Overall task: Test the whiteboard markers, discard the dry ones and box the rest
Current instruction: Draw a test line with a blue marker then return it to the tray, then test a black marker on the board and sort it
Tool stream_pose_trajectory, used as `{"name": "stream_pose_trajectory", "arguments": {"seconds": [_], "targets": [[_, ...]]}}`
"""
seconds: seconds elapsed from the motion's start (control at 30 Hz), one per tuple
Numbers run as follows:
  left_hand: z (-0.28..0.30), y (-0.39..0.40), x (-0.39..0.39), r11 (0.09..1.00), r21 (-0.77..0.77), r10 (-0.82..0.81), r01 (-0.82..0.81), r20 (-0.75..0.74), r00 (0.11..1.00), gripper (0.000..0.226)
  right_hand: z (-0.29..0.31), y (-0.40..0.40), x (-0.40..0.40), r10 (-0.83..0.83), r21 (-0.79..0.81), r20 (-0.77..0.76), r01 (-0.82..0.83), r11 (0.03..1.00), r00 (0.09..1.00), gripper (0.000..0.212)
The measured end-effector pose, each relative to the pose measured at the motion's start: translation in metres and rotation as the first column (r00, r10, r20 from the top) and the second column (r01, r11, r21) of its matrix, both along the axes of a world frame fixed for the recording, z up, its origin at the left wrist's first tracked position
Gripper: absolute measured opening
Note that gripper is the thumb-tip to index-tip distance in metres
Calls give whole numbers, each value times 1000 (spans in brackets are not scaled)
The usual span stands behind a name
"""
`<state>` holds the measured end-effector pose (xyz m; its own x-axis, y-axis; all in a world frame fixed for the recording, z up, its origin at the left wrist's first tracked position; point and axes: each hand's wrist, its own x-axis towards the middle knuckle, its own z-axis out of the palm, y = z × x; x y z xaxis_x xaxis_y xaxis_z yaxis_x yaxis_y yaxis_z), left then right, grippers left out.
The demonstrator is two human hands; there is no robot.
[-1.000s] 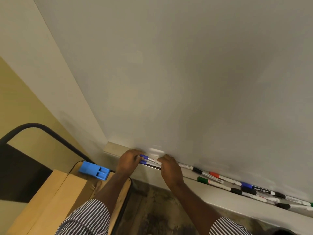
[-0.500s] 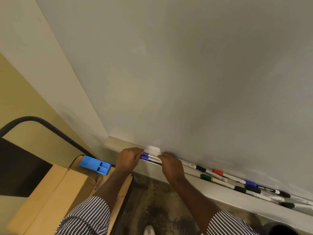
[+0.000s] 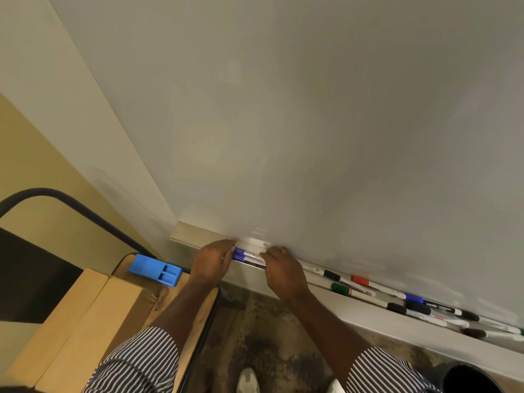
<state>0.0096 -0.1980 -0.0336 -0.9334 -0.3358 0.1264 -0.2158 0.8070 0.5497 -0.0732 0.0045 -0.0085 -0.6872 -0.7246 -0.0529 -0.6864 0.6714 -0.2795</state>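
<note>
Two blue-capped markers (image 3: 246, 255) lie side by side at the left end of the whiteboard's tray (image 3: 192, 236). My left hand (image 3: 212, 262) curls its fingers round their capped ends. My right hand (image 3: 283, 272) grips their white barrels a little to the right, hiding the rest of them. Further right in the tray lie several more markers: a black-capped one (image 3: 332, 275), a red one (image 3: 360, 280), a green one (image 3: 340, 289) and a blue one (image 3: 414, 298). The whiteboard (image 3: 312, 123) above shows no marks.
A blue plastic box (image 3: 154, 270) sits on a light wooden table (image 3: 85, 321) at the lower left, beside a black chair frame (image 3: 71, 202). A dark round bin (image 3: 470, 378) shows at the bottom right corner. My shoes stand on a stained floor (image 3: 263, 330).
Both hands stay on the two blue-capped markers at nearly the same spot on the tray. The view has tilted down a little, so my shoes now show.
</note>
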Motion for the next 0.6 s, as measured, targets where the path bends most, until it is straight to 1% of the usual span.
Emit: {"name": "stream_pose_trajectory", "arguments": {"seconds": [0.1,0.17,0.2,0.3,0.4,0.53,0.6], "targets": [[7,10,-9,1000,13,-5,5,-20,1000,28,4,13,-3,-21,-49,-9,21,999,1000,44],[16,22,-15,999,47,-9,13,-67,998,30,4,28,-5,-55,-128,-32,51,990,998,35],[22,30,-17,997,67,-37,44,-102,994,33,4,38,-6,-103,-176,-33,96,980,994,31],[36,57,-26,980,106,-155,171,-148,977,40,4,70,-6,-222,-220,-26,211,952,975,42],[39,85,-36,957,106,-263,271,-81,961,38,0,97,-8,-252,-197,-73,234,952,965,41],[25,113,-47,907,-9,-421,421,19,907,34,-10,109,-15,-217,-101,-184,201,974,959,25],[22,121,-49,886,-54,-456,461,85,886,37,-17,109,-18,-201,-47,-186,195,980,962,35]]}}
